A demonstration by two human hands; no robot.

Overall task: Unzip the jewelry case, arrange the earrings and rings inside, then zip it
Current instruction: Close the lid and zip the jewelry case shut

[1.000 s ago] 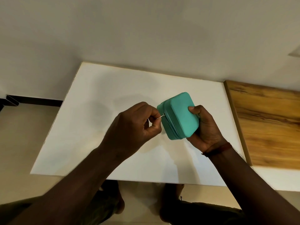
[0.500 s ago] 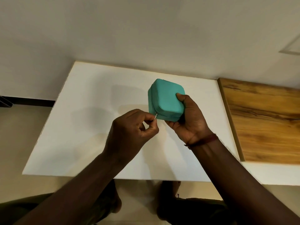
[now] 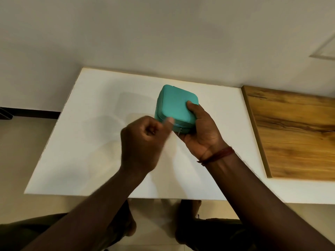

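Note:
A teal zipped jewelry case point(image 3: 175, 104) is held above the white table point(image 3: 90, 142), lid facing me. My right hand point(image 3: 201, 131) grips it from the right and below, thumb on the lid. The small metal zipper pull point(image 3: 179, 132) hangs free at the case's near edge, just above my right palm. My left hand point(image 3: 143, 142) is blurred, curled into a loose fist just left of the case, its thumb tip touching the case's near-left edge. I see no earrings or rings.
A wooden board point(image 3: 293, 134) lies on the table to the right of the white surface. A pale wall rises behind the table. My legs and the floor show below the near table edge.
My left hand has let go of the zipper pull, which now hangs loose. The case has turned in my right hand so its lid faces up.

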